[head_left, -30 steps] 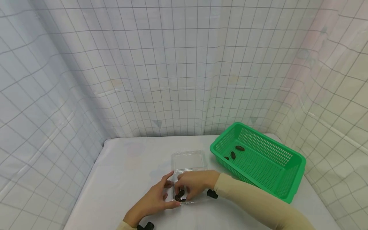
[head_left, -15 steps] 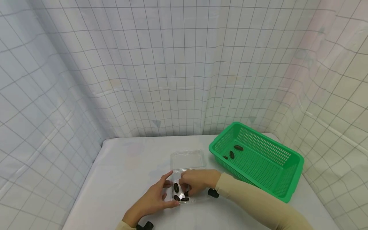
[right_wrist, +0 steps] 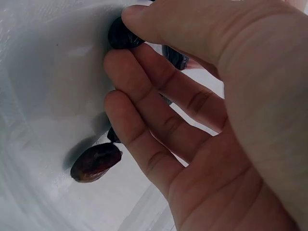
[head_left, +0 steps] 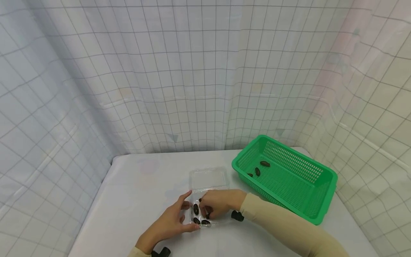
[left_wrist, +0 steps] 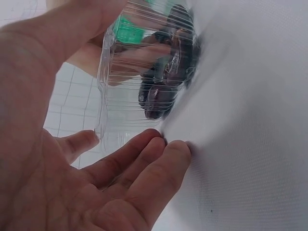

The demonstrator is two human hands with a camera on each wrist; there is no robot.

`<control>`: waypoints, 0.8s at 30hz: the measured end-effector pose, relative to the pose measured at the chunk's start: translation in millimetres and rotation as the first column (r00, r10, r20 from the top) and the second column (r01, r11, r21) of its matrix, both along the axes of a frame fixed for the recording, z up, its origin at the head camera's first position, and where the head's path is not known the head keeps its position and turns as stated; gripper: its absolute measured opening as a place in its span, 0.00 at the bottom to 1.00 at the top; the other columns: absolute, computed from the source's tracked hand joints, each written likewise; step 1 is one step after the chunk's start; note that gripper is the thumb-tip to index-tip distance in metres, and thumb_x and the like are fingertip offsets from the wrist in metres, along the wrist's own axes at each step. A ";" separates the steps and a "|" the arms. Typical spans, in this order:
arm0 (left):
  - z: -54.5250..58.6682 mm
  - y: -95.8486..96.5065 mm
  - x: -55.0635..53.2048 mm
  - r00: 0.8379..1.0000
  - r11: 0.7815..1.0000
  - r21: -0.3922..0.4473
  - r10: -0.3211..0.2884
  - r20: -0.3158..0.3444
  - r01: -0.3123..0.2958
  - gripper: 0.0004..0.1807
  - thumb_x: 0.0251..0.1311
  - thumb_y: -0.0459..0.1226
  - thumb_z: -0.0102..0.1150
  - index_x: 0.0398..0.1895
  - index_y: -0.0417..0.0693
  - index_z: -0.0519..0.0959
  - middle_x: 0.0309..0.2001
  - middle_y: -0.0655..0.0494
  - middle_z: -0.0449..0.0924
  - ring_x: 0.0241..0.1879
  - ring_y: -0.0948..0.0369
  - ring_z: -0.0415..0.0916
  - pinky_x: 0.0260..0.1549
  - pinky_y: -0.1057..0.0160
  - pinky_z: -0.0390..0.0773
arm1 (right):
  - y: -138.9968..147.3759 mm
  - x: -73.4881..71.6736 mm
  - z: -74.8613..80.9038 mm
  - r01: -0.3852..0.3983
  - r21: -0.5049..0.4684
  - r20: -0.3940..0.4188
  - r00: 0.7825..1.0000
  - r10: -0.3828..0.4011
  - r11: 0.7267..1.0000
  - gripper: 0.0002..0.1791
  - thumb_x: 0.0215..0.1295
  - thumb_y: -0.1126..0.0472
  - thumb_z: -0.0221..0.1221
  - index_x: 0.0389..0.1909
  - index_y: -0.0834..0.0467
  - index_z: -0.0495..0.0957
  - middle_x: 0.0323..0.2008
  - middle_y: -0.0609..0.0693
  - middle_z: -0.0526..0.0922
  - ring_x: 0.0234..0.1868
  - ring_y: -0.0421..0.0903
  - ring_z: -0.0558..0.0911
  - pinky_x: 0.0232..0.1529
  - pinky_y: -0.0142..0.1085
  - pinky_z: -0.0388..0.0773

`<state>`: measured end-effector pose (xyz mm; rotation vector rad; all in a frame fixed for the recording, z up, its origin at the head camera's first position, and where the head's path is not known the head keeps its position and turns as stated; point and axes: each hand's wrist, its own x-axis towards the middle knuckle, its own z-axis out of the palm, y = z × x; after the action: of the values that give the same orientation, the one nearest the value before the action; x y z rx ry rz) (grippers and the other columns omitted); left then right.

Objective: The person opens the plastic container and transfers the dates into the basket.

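Note:
A clear plastic clamshell box (head_left: 193, 200) lies with its lid (head_left: 208, 178) folded back, several dark, glossy dates (head_left: 196, 209) in its base. My left hand (head_left: 173, 217) steadies the box's left side, thumb at the front corner, index fingertip near the back one; its fingers are spread and only slightly bent. Inside the base, my right hand (head_left: 219, 201) pinches a date (right_wrist: 124, 34) between thumb and index finger, as the right wrist view shows. Another date (right_wrist: 96, 162) lies beside its little finger. The right hand hides part of the base.
A green slotted basket (head_left: 332, 182) stands at the back right of the white-covered table (head_left: 144, 178), with a few dates (head_left: 264, 164) in its left end. Gridded white curtains (head_left: 199, 89) enclose the back and sides. A dark wrist strap mount (head_left: 237, 215) sits under the right wrist.
My right hand has moved a little right within the box, leaving a date lying along its left side uncovered. The left hand stays at the box; the head view shifts slightly.

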<state>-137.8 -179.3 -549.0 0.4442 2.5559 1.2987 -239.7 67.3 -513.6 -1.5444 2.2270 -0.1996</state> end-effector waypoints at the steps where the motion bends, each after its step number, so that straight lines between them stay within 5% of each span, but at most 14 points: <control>1: 0.4 0.2 0.2 1.000 1.000 0.002 -0.002 0.002 0.002 0.68 0.63 0.53 0.89 0.97 0.49 0.54 0.75 0.39 0.83 0.76 0.40 0.82 0.55 0.62 0.89 | 1.4 -0.1 -0.2 0.008 0.004 0.004 1.000 -0.008 1.000 0.10 0.70 0.68 0.78 0.46 0.50 0.94 0.37 0.36 0.89 0.36 0.27 0.78 0.42 0.18 0.74; 24: 3.6 -0.4 -2.7 1.000 1.000 -0.012 -0.018 -0.005 0.018 0.68 0.62 0.52 0.90 0.96 0.47 0.54 0.74 0.40 0.84 0.75 0.41 0.82 0.55 0.61 0.91 | 41.9 -5.5 7.5 0.123 -0.108 0.045 0.992 -0.119 0.986 0.09 0.71 0.70 0.75 0.44 0.52 0.90 0.36 0.40 0.89 0.37 0.29 0.79 0.44 0.21 0.78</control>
<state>-140.5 -179.7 -545.3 0.4680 2.5562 1.2765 -245.1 109.2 -506.1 -1.4481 2.3163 -0.3922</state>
